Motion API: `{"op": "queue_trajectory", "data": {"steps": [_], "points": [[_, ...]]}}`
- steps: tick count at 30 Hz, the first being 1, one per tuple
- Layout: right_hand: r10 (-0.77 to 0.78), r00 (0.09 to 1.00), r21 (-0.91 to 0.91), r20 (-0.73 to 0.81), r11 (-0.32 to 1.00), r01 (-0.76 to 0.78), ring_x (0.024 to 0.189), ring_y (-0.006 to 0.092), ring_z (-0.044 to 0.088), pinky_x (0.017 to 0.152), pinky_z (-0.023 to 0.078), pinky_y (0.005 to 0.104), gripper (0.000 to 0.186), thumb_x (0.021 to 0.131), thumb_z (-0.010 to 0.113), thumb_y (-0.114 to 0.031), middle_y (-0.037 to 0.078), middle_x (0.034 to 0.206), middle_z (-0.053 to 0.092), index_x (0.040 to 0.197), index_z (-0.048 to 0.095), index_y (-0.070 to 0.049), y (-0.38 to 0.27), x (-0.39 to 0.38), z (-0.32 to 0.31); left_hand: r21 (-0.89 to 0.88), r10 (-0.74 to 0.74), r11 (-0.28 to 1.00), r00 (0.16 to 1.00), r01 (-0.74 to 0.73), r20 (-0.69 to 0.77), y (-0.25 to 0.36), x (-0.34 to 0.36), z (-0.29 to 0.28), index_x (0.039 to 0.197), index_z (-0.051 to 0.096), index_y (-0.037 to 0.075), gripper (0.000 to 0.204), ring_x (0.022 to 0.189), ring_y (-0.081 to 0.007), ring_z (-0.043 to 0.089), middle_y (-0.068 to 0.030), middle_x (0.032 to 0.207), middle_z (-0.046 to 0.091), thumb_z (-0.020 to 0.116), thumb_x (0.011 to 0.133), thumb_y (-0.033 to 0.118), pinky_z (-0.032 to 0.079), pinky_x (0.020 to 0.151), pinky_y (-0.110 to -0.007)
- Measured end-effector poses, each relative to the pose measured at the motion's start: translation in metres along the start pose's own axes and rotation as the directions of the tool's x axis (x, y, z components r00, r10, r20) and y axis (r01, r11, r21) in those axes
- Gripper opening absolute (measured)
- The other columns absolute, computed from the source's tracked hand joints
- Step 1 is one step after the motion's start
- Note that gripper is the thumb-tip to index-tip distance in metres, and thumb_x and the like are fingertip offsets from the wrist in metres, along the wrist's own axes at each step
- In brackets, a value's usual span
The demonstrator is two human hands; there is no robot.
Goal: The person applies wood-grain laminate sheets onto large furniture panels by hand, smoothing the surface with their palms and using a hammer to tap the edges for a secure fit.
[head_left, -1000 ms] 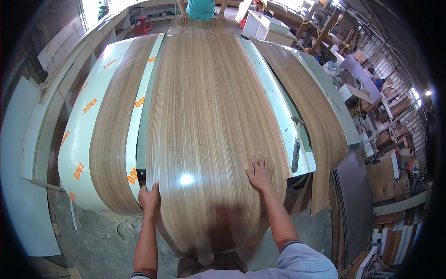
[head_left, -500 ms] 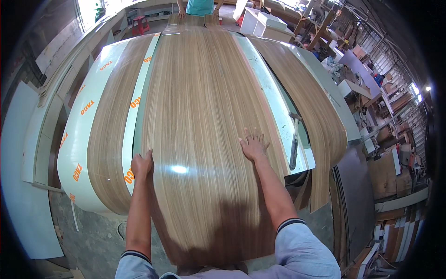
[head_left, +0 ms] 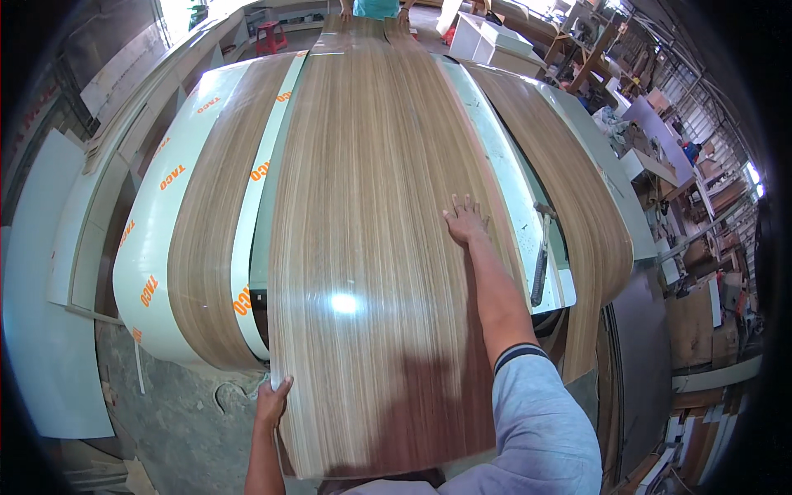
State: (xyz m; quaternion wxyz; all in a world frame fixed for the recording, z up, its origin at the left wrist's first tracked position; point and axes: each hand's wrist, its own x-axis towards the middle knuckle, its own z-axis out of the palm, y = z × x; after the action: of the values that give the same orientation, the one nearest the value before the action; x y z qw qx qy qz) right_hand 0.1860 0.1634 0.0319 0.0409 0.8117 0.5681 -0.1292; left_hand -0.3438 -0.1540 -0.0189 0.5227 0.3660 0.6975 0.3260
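Observation:
A long wood-grain laminate sheet (head_left: 371, 247) runs from the far end of the worktable toward me, its near end hanging past the table's edge by my body. My left hand (head_left: 272, 402) grips the sheet's left edge near that end, thumb on top and the other fingers partly hidden. Flat on the sheet's right side lies my right hand (head_left: 466, 221), fingers spread and nothing held. Right of it, a hammer (head_left: 540, 260) rests on a pale strip (head_left: 503, 157) between this sheet and another wood-grain sheet (head_left: 569, 157).
At left are another wood-grain strip (head_left: 214, 190) and a white sheet with orange print (head_left: 157, 206). A person in a teal top (head_left: 375, 8) stands at the far end, hands by the sheet. A red stool (head_left: 270, 38) stands back left; boards and clutter line the right.
My left hand has slid along the sheet's left edge toward me, to near its end. My right hand remains flat, a little farther up the sheet. The view has shifted slightly.

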Motion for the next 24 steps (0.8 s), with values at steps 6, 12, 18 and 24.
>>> {"op": "queue_trajectory", "data": {"steps": [6, 12, 18, 24], "points": [[-0.197, 0.98, 0.061, 0.008, 0.979, 0.196, 0.149, 0.0393, 0.011, 0.117, 0.01, 0.0634, 0.073, 0.095, 0.046, -0.054, 0.014, 0.163, 0.013, 0.155, 0.025, -0.019, -0.014, -0.13, 0.039, 0.091, 0.082, 0.992, 0.997, -0.082, 0.007, 0.048, 0.048, -0.015, 0.107, 0.067, -0.007, 0.043, 0.085, -0.017, 0.063, -0.0119, 0.094, 0.07, 0.07, 0.089, 0.031, 0.05, 0.08, -0.035], [-0.412, 0.884, 0.14, 0.22, 0.91, 0.39, 0.149, 0.0397, 0.014, 0.114, 0.013, 0.0674, 0.105, 0.072, 0.066, -0.072, 0.019, 0.162, 0.014, 0.156, 0.022, -0.025, 0.027, -0.303, 0.045, 0.04, 0.222, 0.974, 0.972, -0.225, 0.073, 0.109, 0.142, 0.016, 0.115, 0.062, -0.01, 0.049, 0.083, -0.0189, 0.064, -0.013, 0.093, 0.068, 0.068, 0.091, 0.032, 0.051, 0.074, -0.035], [-0.434, 0.878, -0.072, 0.203, 0.887, 0.455, 0.148, 0.0422, 0.014, 0.114, 0.015, 0.067, 0.106, 0.073, 0.076, -0.047, 0.018, 0.162, 0.013, 0.157, 0.015, -0.025, -0.013, -0.361, 0.051, 0.14, -0.049, 0.99, 0.992, 0.033, 0.117, 0.151, 0.212, 0.018, 0.124, 0.049, -0.019, 0.074, 0.087, -0.0231, 0.063, -0.0191, 0.094, 0.066, 0.072, 0.086, 0.039, 0.051, 0.074, -0.039], [-0.302, 0.953, -0.156, 0.009, 0.941, 0.3, 0.146, 0.0457, 0.017, 0.114, 0.02, 0.0654, 0.093, 0.081, 0.07, -0.03, 0.018, 0.161, 0.016, 0.157, 0.017, -0.022, 0.007, -0.324, 0.068, 0.254, -0.085, 0.967, 0.946, 0.004, 0.312, 0.214, 0.222, 0.049, 0.101, 0.058, -0.006, 0.046, 0.048, -0.0156, 0.051, -0.0076, 0.064, 0.057, 0.06, 0.095, 0.04, 0.039, 0.041, -0.033]]}}
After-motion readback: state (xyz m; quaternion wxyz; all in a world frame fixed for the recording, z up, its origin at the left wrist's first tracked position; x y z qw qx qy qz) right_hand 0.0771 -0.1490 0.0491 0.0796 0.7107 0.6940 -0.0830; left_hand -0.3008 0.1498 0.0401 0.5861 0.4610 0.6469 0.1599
